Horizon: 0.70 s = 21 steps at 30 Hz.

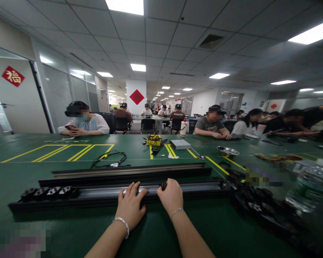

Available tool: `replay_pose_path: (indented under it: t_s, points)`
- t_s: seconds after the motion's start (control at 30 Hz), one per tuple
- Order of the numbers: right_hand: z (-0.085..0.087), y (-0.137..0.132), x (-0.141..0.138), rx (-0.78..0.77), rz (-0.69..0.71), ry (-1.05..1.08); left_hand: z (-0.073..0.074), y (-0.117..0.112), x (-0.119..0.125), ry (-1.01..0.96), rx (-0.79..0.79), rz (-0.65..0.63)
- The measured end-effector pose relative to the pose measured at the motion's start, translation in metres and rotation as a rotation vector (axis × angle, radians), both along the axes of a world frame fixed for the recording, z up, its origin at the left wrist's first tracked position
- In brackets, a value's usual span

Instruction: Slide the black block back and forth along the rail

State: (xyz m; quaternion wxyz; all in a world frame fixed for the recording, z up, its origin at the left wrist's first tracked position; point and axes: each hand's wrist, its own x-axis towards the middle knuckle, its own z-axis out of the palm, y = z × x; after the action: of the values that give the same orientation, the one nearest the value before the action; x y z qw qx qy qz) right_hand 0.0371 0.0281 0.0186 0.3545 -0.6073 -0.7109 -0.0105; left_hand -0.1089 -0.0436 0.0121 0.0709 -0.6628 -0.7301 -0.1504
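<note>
A long black rail [97, 194] with a shiny metal channel lies across the table in front of me. My left hand [131, 205] rests over the middle of this rail, its fingers spread. Just to the right, my right hand [172, 197] is closed around a small black part [164, 185] at the rail; most of that part is hidden by the fingers. Several black parts with metal tops [50, 192] sit in a row at the rail's left end. Behind it, a second long black rail [129, 173] lies roughly parallel.
Many black parts [261, 208] are heaped at the right, near a clear plastic bottle [309, 188]. Farther back are a coiled black cable [110, 157], a yellow box [154, 140], a grey box [180, 144] and a metal bowl [228, 151]. People sit across the green table [78, 229].
</note>
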Motion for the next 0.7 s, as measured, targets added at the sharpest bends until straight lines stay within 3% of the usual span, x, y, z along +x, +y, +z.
replay_pose_path:
  t_s: [0.7]
  points:
    - [0.0005,-0.0011,0.0072,0.013,-0.012,0.023,-0.0017,0.0009,-0.0004,0.002,0.019,-0.009]
